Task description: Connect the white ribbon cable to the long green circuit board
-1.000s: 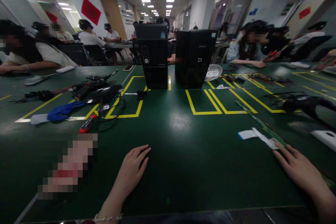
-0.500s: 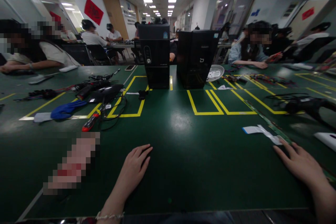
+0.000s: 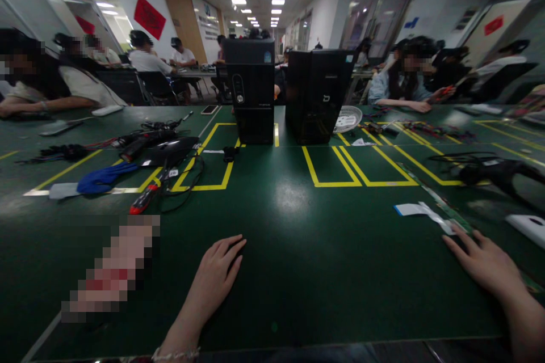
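Note:
My left hand (image 3: 218, 267) lies flat on the green table (image 3: 332, 272), fingers stretched out and holding nothing. To its left is a pixelated, pinkish object (image 3: 113, 272) whose kind I cannot make out. Beyond that lies a red and black screwdriver (image 3: 143, 199). My right hand (image 3: 485, 264) rests open with fingers spread at the right. Its fingertips touch or nearly touch a long, thin green circuit board (image 3: 443, 204) and a white flat ribbon cable (image 3: 426, 212) with a blue end. Part of the board is hidden under that hand.
Two black computer towers (image 3: 251, 91) stand at the back middle, by a white round basket (image 3: 348, 119). Left are a blue glove (image 3: 106, 177) and black cables (image 3: 153, 136). Right are a black cabled device (image 3: 494, 167) and a white object (image 3: 528, 227). Several people sit around.
Both hands stay in place on the table. The whole view has shifted very slightly; no object has visibly moved.

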`<state>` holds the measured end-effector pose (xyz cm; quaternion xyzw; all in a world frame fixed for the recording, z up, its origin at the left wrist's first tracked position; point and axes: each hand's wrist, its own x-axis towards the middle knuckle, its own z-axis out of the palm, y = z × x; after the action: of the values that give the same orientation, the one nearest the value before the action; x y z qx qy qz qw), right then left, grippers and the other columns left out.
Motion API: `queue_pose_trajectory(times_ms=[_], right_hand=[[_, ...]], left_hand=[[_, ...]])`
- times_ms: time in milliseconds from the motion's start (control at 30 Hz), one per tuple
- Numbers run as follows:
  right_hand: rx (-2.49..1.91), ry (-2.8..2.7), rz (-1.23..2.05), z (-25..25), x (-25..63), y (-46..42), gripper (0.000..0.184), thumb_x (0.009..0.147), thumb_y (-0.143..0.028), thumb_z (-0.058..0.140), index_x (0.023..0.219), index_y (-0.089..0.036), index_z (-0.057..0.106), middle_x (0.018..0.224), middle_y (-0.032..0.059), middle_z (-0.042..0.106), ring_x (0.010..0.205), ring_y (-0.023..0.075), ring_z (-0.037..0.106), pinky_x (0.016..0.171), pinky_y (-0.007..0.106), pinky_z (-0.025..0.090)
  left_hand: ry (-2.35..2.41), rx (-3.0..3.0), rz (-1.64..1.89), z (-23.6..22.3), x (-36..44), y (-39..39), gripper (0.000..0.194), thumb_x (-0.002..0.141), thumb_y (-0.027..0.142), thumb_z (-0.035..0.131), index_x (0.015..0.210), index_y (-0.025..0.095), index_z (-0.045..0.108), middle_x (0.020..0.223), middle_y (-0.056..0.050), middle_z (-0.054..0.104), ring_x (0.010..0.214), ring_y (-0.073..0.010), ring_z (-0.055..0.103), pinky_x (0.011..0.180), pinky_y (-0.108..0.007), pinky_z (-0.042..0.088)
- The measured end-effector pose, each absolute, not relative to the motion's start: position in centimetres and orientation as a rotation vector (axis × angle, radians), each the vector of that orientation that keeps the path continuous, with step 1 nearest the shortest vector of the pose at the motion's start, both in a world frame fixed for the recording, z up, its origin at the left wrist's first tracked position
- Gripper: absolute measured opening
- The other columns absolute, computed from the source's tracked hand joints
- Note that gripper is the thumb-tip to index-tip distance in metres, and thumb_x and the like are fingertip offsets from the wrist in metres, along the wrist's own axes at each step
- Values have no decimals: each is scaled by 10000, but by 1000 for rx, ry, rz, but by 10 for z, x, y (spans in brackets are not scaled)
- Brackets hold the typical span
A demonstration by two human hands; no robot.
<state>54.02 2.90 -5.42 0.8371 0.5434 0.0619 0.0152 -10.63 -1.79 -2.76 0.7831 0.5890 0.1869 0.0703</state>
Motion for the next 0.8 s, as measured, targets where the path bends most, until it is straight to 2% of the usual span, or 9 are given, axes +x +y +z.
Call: queue_pose_trajectory(times_ms=[267,467,633,800], right_hand=[[2675,1627,59,-49,536,30,880,814,-722,97,1420,-168,415,1434,240,360,1300,387,408,1045,494,334],[2743,1644,75,-46,533,30,884,777,-753,142,1339,-169,495,1386,230,426,1269,398,439,1007,528,379],[2745,1625,43,-43,527,30,861,793,-720,141,1298,-136,523,1386,256,419,1254,401,449,1006,522,375],[2715,1646,17,-39,526,28,863,804,-704,133,1354,-136,479,1404,271,386,1269,396,438,1008,506,366]], left_hand=[[1754,2371,577,-26,-106,-18,375,955,268,428,1306,252,559,1330,-59,576,1210,-248,531,1017,-482,448],[1763,2357,557,-25,-106,-18,379,953,269,424,1306,252,561,1335,-58,572,1215,-247,529,1022,-484,446],[1765,2341,552,-24,-105,-18,378,958,283,420,1308,251,560,1337,-62,572,1218,-254,527,1011,-493,454],[1769,2338,569,-26,-106,-18,376,954,278,433,1310,269,556,1348,-52,564,1220,-253,528,1014,-494,451]])
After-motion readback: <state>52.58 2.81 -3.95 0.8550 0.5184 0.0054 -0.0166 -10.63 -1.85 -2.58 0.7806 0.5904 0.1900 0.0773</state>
